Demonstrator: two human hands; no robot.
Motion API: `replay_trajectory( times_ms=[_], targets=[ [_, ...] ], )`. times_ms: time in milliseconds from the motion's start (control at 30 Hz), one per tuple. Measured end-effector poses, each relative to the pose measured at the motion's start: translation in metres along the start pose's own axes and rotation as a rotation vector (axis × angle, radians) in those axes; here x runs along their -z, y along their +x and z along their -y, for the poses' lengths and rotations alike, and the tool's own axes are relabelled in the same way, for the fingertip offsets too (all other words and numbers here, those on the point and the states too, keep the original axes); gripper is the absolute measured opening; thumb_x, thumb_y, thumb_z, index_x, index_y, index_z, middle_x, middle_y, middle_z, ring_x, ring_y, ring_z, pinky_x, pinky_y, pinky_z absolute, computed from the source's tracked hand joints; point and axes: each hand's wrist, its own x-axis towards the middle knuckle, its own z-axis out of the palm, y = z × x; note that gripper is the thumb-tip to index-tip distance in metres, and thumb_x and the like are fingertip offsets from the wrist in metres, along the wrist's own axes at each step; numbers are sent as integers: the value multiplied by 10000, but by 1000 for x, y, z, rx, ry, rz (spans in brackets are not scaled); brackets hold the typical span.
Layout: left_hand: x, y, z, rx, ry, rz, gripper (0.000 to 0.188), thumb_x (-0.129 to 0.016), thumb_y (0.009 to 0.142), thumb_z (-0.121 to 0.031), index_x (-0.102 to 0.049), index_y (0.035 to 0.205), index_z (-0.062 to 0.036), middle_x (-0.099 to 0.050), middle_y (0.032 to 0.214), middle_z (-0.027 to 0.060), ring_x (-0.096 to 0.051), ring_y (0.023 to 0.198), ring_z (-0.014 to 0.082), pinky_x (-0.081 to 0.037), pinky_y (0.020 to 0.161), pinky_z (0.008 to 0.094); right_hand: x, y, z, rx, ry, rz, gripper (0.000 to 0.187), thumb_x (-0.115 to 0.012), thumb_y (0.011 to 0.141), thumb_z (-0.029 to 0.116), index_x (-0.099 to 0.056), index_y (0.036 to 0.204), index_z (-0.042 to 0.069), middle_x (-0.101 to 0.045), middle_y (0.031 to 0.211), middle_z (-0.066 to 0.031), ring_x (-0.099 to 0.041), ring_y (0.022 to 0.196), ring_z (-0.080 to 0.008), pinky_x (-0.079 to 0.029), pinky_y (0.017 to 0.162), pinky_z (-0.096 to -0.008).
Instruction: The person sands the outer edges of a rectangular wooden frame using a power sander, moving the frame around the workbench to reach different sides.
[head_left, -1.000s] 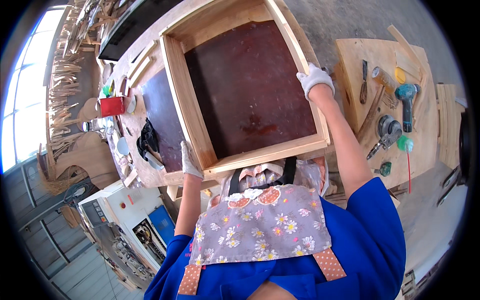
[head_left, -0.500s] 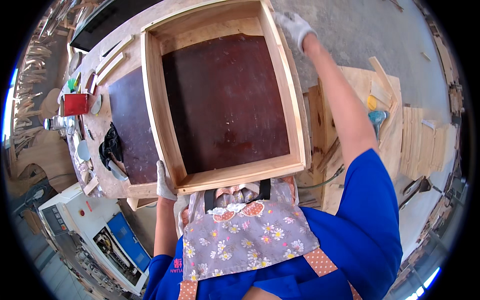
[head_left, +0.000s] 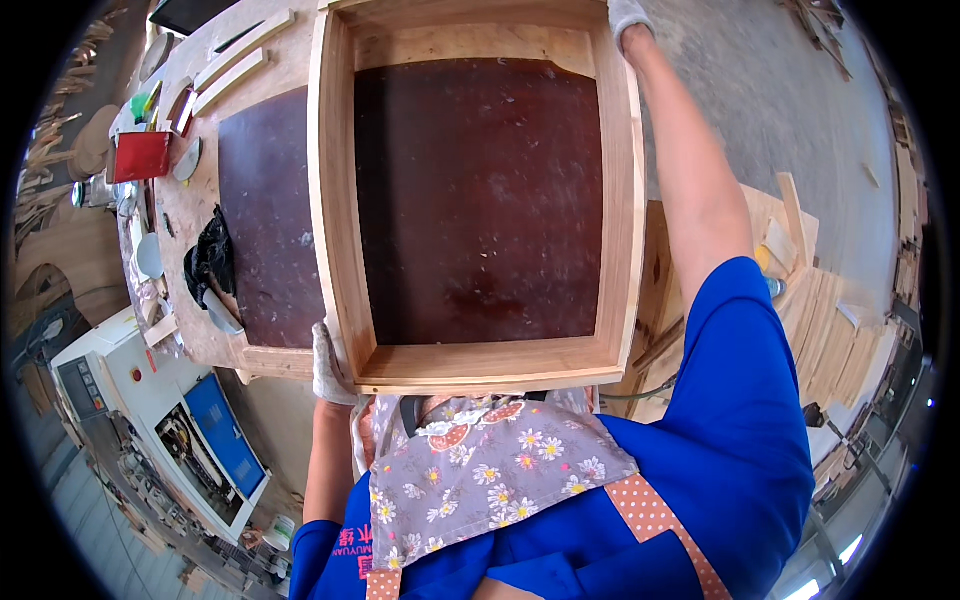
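Observation:
A large rectangular wooden frame [head_left: 480, 366] with pale, upright sides lies before me, and a dark reddish-brown surface [head_left: 480, 200] shows inside it. My left hand [head_left: 331, 368], in a whitish glove, is closed on the frame's near left corner. At the far right corner, my right hand [head_left: 630, 17], also gloved, lies against the frame's outer side. The top rim of the picture cuts off its fingers, so their grip cannot be made out. My right arm stretches along the frame's right side.
The workbench [head_left: 190, 340] on the left carries a dark board [head_left: 270, 220], wooden strips [head_left: 240, 65], a red box [head_left: 140, 156] and a black plastic bag [head_left: 210, 255]. Below it stands a white machine cabinet [head_left: 150, 400] with a blue door. Boards [head_left: 830, 330] are stacked at right.
The wooden frame has turned slightly clockwise and now sits straighter before me. My right hand has come in from beyond the frame to its far right corner. The left hand stays at the near left corner.

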Motion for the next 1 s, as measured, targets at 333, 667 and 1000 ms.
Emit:
replay_trajectory(
  times_ms=[333,667,1000],
  targets=[
    [-10,-4,-5,-24,39,22,537,-377,949,-507,-441,1330,-135,-520,1255,57,-491,1151,218,-388,984,363,-16,12,-21,334,-528,-137,368,-369,881,157,-470,1211,31,-511,1192,-199,-481,1118,-277,-364,971,-337],
    [17,7,21,35,200,-105,521,-447,954,-433,-440,1329,-72,-518,1245,52,-509,1113,177,-408,947,321,-23,18,-47,505,-674,-214,359,-297,870,5,-520,1146,60,-543,1117,-182,-499,1056,-274,-385,932,-335],
    [10,35,16,128,221,-2,611,-476,899,-559,-499,1274,-76,-569,1114,39,-551,967,167,-470,831,318,-3,-69,-50,-118,866,-103,623,-563,866,486,-531,1218,-26,-621,1135,-102,-565,1056,-217,-419,930,-327]
  ],
)
